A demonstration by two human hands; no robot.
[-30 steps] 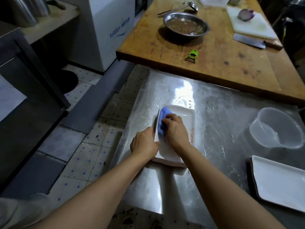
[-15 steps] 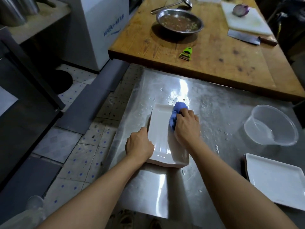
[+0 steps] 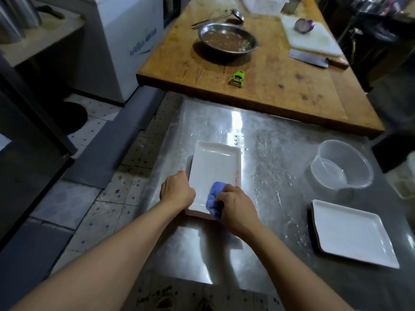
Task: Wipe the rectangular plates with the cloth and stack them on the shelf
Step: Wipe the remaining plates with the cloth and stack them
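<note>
Grip, right hand [image 3: 238,206]: fingers curled round a bunched blue cloth [image 3: 214,199], pressing it onto the near end of a white rectangular plate [image 3: 214,169].
Grip, left hand [image 3: 177,190]: fingers curled over the plate's near left edge, holding it against the surface.
Plate under the cloth: lies flat and lengthwise on a wet steel table [image 3: 280,153]; small orange marking on its right rim just beyond the right hand.
Cloth: touches the plate's inner face at the near right corner; part of it is hidden under the right hand.
Right of the grip: second white plate [image 3: 352,232], well apart from the first, flat on the same table, sitting on something dark that shows only as an edge at its left side.
Beyond that plate: clear plastic tub [image 3: 342,168], upright, with a little water in it.
Around the grip: water droplets scattered on the steel, mostly to the right and far side of the plate.
Far side of the grip: wooden table [image 3: 280,86], butting the steel one, bearing a green peeler [image 3: 237,79], a metal bowl [image 3: 228,39] of brownish liquid with a ladle [image 3: 219,17] behind it, a cleaver [image 3: 314,59] and a white cutting board [image 3: 314,39] with half a red onion [image 3: 303,25].
Left of the grip: tiled floor [image 3: 89,209] and a white chest freezer [image 3: 125,41].
</note>
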